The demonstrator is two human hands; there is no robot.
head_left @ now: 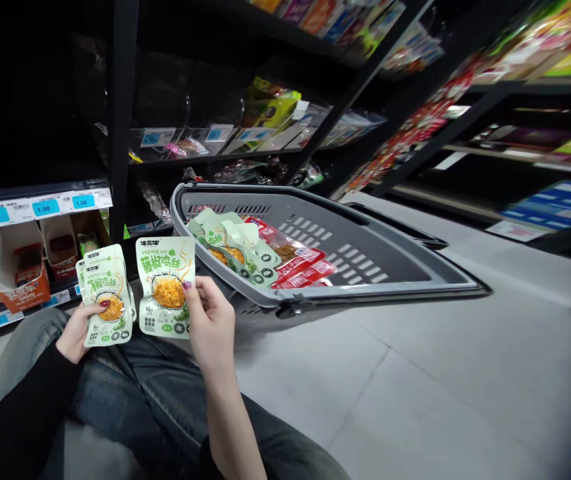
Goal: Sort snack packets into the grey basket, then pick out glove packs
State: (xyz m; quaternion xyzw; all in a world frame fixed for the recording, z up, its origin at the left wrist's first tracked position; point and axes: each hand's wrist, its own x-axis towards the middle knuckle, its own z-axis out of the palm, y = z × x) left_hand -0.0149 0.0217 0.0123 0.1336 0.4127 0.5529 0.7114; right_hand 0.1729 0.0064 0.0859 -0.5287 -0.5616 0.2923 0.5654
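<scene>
My left hand (78, 330) grips a small stack of green-and-white snack packets (108, 297) with a picture of orange shreds, thumb across the front. My right hand (210, 320) pinches one more packet of the same kind (165, 283) by its right edge and holds it upright just beside the stack. Both hands hover above my knees in blue jeans. Right of my hands a grey shopping basket (365, 287) is tilted towards me. Inside it lie several of the same green packets (232, 247) and some red packets (300, 263).
Black store shelves (120, 100) stand ahead and to the right, full of coloured snack bags. At the left a low shelf with blue price tags (45, 208) carries open cardboard display boxes (20, 273). Light grey floor tiles (415, 400) stretch to the right.
</scene>
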